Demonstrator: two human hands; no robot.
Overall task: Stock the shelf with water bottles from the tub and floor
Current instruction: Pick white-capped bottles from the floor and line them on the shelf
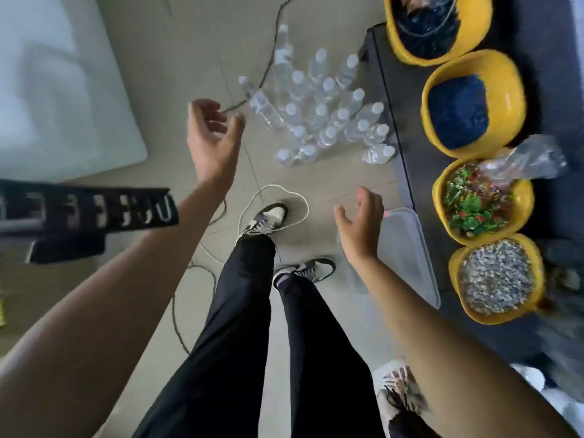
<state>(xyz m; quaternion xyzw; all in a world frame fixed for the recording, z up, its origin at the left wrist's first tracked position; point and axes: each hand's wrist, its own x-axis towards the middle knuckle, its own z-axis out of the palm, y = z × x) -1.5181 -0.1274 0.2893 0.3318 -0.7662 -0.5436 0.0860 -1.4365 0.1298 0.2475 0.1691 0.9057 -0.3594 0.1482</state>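
Observation:
Several clear water bottles (319, 115) with white caps stand clustered on the tiled floor ahead of me; one bottle (260, 104) lies tilted at the cluster's left edge. My left hand (213, 137) hovers just left of that bottle, palm up, fingers loosely curled, holding nothing. My right hand (360, 222) is lower, above the floor near a clear plastic tub lid (410, 248), fingers relaxed and empty. No shelf shows clearly in this view.
A dark table (410, 121) on the right carries yellow bowls (474, 102) of blue, green and grey bits. Cables (271, 58) and a white cord (275, 188) trail across the floor by my feet (268, 216). A white pad (57, 90) lies left.

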